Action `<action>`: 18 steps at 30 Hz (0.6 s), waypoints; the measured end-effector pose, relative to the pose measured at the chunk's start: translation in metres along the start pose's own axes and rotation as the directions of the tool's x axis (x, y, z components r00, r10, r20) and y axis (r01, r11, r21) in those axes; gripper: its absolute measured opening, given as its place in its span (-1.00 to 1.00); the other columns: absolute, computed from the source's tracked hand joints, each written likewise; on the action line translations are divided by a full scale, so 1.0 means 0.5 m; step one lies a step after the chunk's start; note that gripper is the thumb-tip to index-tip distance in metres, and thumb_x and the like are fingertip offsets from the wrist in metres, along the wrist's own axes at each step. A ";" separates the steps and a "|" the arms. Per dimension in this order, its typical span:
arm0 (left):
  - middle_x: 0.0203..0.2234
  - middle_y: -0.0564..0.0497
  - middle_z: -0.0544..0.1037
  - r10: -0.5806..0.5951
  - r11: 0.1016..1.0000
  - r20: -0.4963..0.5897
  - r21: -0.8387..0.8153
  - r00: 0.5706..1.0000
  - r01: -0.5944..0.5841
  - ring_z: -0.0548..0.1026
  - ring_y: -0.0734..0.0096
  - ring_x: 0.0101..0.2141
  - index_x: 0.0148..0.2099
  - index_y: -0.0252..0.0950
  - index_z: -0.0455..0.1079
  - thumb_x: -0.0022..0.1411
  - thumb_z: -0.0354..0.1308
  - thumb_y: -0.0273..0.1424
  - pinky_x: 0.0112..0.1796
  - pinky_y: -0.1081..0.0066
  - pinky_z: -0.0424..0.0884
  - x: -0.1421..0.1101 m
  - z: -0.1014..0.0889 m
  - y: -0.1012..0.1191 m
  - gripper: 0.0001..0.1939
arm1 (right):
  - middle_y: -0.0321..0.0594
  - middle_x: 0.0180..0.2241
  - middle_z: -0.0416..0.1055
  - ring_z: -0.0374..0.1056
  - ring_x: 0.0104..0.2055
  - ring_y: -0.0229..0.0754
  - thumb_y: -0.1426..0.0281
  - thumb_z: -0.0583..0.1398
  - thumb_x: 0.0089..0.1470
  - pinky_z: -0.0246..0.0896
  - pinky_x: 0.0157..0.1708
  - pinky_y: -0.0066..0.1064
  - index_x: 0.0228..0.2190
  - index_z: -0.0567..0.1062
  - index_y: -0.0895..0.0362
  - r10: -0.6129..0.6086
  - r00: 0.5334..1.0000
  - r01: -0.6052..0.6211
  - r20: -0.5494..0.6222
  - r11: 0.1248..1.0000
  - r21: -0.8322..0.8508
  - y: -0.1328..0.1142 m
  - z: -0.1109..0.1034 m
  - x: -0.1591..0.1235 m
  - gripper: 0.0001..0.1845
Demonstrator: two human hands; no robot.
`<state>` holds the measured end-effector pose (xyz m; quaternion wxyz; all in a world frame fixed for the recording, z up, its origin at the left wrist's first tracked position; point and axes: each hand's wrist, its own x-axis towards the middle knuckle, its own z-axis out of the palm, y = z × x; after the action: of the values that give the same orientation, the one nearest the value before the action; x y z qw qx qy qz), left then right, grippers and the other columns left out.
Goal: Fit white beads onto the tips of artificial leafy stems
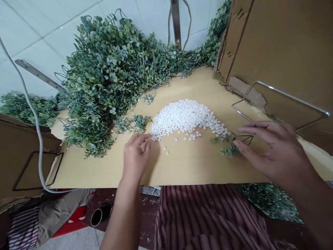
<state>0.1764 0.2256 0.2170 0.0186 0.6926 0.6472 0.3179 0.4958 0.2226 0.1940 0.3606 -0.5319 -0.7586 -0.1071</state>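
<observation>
One head view: looking down over a tan work surface (pixel 197 166), both hands in sight.
White pieces (pixel 186 113): heaped mid-surface between the hands, thinning rightward into a tail, with a few strays (pixel 168 153) towards the near edge.
Left hand (pixel 136 152): fingers curled, thumb and forefinger close together at the heap's left edge; cannot tell if gripping a piece.
Right hand (pixel 270 146): spread, thumb apart from fingers, around the wire stem (pixel 244 135) of a leafy sprig (pixel 229 149); no firm grip visible, contact hard to judge.
Leafy sprig: lying beside the tail, leaves close against the outermost pieces.
Step in hand, by judgement: picking at the heap with the left, managing the sprig with the right.
Heap edge: best to draw single pieces from the loose fringe, never dig into the middle.
Wire stem: better to pinch gently there than on the leaves; lift clear before turning, to avoid sweeping pieces aside.
Small loose sprigs (pixel 134 123): just beyond the left hand; keep knuckles clear.
Bent metal wire (pixel 293 97): near the right hand; mind snagging.
</observation>
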 end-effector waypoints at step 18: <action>-0.36 -0.03 0.53 0.032 0.998 0.133 -0.061 0.991 -0.024 0.49 0.37 -0.34 -0.24 -0.28 0.48 0.17 0.09 -0.54 -0.31 0.40 0.37 -0.039 0.070 0.035 -0.83 | -0.15 -0.38 0.38 0.30 -0.22 -0.08 0.41 0.26 -0.10 0.27 -0.14 -0.17 -0.44 0.51 0.16 0.212 0.871 -0.242 0.444 0.970 0.013 0.003 0.053 0.034 -0.90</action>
<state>0.2088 0.2184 0.1885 0.0779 0.7206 0.6249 0.2899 0.4829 0.2500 0.1859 0.2083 -0.6152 -0.7557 0.0844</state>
